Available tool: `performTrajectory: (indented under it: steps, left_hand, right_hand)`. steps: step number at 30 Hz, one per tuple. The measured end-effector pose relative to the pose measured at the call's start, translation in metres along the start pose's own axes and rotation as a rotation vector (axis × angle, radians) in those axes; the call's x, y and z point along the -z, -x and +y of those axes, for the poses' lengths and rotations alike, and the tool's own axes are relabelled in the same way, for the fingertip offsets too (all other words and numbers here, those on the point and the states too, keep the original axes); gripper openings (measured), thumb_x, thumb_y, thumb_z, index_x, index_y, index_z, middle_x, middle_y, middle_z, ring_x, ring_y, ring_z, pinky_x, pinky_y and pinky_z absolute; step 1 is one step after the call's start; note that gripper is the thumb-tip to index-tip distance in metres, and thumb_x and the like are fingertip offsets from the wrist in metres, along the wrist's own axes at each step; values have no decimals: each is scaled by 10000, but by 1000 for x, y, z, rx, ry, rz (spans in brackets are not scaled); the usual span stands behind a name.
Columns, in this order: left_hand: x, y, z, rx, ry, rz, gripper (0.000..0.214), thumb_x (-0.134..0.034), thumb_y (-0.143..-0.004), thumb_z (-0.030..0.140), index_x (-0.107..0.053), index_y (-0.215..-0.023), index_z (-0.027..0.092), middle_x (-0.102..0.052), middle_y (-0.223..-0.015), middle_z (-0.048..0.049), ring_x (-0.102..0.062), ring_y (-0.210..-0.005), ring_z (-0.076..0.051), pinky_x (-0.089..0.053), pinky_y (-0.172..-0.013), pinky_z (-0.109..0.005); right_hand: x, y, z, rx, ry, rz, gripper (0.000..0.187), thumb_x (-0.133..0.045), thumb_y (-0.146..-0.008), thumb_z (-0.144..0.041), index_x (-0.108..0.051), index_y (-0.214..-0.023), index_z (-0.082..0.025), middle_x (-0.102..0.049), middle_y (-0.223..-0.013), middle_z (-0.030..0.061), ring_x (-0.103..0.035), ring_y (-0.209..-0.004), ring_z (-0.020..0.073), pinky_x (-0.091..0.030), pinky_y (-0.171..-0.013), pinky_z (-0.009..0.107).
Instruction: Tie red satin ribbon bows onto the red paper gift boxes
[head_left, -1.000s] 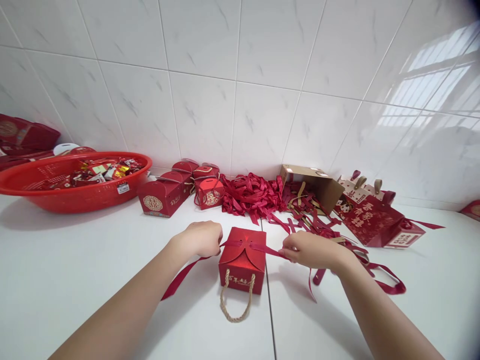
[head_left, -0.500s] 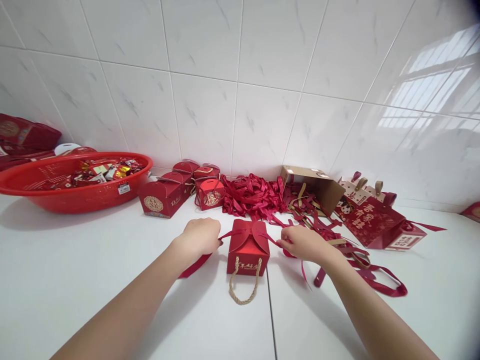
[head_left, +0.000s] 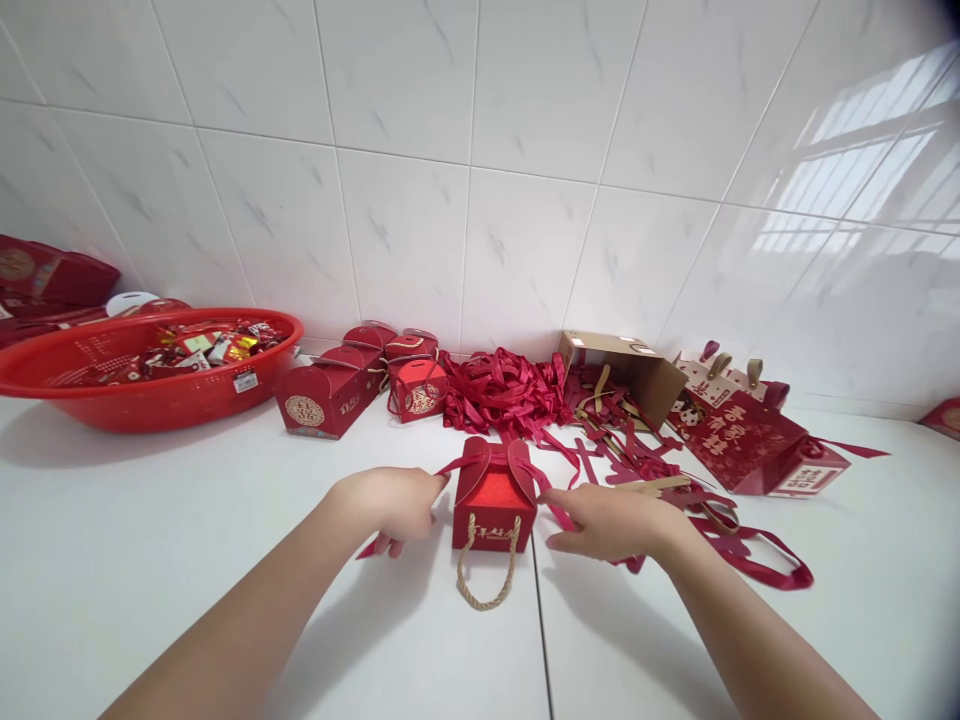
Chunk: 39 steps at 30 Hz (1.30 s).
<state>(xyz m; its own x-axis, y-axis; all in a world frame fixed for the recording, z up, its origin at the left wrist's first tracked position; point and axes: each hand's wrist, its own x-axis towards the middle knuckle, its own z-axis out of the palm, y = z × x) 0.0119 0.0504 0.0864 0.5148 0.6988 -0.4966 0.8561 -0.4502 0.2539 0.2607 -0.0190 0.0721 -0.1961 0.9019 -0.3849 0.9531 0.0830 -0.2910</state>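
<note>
red paper gift box [head_left: 495, 492] stands on the white table [head_left: 390, 640], in the middle, with a hand on each side. its round flaps [head_left: 473, 478] are folded over on top, so the closing part looks done. a rope handle [head_left: 484, 606] hangs down the front, over some gold writing [head_left: 491, 533]. a dark pink ribbon [head_left: 470, 461] goes across the top and sticks out on both sides, so i think that part is done too. i see no knot and no bow, so tying seems to be what is left.

the left hand [head_left: 401, 505] is just beside the box, with its fingertips at one side of the ribbon. i can't tell if they pinch it or only touch it. the right hand [head_left: 604, 520] has its thumb and pointing finger spread apart by the other side, and the ribbon looks loose there.

at the back, the small red boxes [head_left: 421, 390] look closed, but i see no bows on them. next to them is a big pile of ribbons [head_left: 506, 390]. shiny little packets [head_left: 217, 348] lie in the red plastic basket [head_left: 165, 408], and i can't tell if any are inside the gift box
</note>
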Motion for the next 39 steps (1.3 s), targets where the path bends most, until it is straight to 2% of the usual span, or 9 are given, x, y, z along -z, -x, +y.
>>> performTrajectory:
  steps: [3, 5, 9, 12, 14, 19, 29, 35, 39]
  left_hand:
    - [7, 0, -7, 43, 21, 20, 819, -461, -711, 220, -143, -1459, 121, -697, -665, -75, -617, -526, -229, -417, -450, -261]
    - [13, 5, -7, -3, 165, 102, 774, -424, -770, 241, -81, -1460, 165, -700, -870, -95, -642, -636, -194, -459, -529, -250]
    - [27, 17, 3, -172, 615, 255, 604, -469, -814, 298, -271, -1383, 256, -548, -1225, -104, -607, -960, -189, -523, -659, -259]
    - [32, 21, 10, -295, 876, 350, 499, -570, -799, 366, -466, -1263, 216, -577, -1151, -97, -573, -1031, -226, -518, -699, -298]
    - [32, 20, 11, -349, 1012, 450, 448, -625, -781, 417, -575, -1167, 194, -614, -1079, -97, -584, -1001, -240, -493, -703, -308]
    - [31, 14, 6, -395, 1211, 560, 278, -693, -761, 423, -704, -904, 185, -652, -1019, -82, -581, -968, -224, -455, -683, -280]
    - [37, 23, 1, -510, 1321, 704, 233, -676, -795, 373, -719, -864, 154, -677, -873, -65, -580, -739, -139, -436, -610, -245]
    - [42, 22, 7, -547, 1345, 1040, 237, -791, -675, 247, -701, -883, 176, -687, -765, -11, -591, -678, -105, -425, -567, -190]
    - [49, 19, 16, -587, 1255, 1085, 168, -732, -748, 306, -706, -792, 146, -696, -767, -35, -603, -700, -117, -419, -541, -188]
  right_hand:
    - [0, -5, 8, -44, -61, 64, 478, -530, -816, -385, -498, -1258, -205, -583, -691, 22, -506, -498, 152, -380, -492, 282]
    - [2, -9, 12, -54, -110, 149, 454, -472, -856, -365, -462, -1270, -177, -587, -700, 29, -518, -533, 163, -379, -512, 289]
    - [5, -19, 9, 33, -335, 382, 410, -329, -923, -312, -346, -1320, -209, -617, -901, 57, -561, -658, 153, -416, -576, 280]
    - [7, -26, 3, 255, -896, 511, 434, -481, -852, -298, -381, -1272, -257, -576, -1135, 69, -587, -655, 117, -420, -513, 234]
    - [8, -28, 1, 370, -1242, 534, 446, -608, -775, -296, -456, -1193, -261, -580, -1151, 61, -599, -644, 109, -413, -482, 210]
    - [16, -24, 5, 433, -1654, 701, 282, -707, -744, -343, -583, -972, -233, -670, -1013, 39, -609, -596, 96, -429, -470, 187]
    - [27, -8, 10, 446, -1601, 1012, 234, -734, -748, -335, -724, -927, -185, -586, -619, -21, -521, -534, 51, -433, -480, 138]
    - [35, -6, 10, 527, -1496, 1078, 182, -752, -733, -309, -719, -882, -210, -612, -693, -24, -558, -577, 66, -481, -557, 183]
    - [47, -6, 2, 570, -1317, 1179, 179, -714, -770, -337, -716, -887, -202, -604, -676, -21, -521, -558, 68, -443, -512, 187]
